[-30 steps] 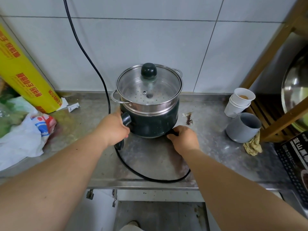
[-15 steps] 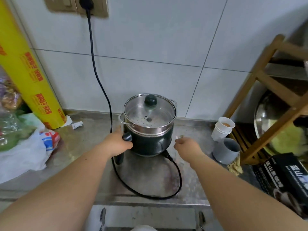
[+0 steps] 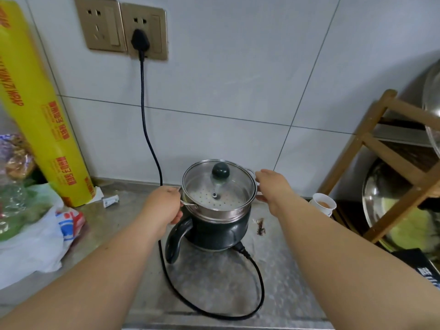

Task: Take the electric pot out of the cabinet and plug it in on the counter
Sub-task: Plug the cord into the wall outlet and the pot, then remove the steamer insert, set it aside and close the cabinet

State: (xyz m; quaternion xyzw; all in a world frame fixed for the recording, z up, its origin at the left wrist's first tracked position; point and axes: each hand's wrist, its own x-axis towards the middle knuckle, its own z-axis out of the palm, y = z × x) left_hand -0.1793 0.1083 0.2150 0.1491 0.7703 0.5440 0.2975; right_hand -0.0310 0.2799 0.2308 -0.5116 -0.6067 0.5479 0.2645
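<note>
While plugged in, electric pot (image 3: 215, 225) sits between both grips; left hand (image 3: 163, 206), right hand (image 3: 271, 186) clasp steamer handles

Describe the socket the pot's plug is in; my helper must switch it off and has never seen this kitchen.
On the white tiled wall above the electric pot, two gold socket plates sit side by side. It is the right-hand plate, the only one with a black plug in it; the left-hand plate has none.
</note>
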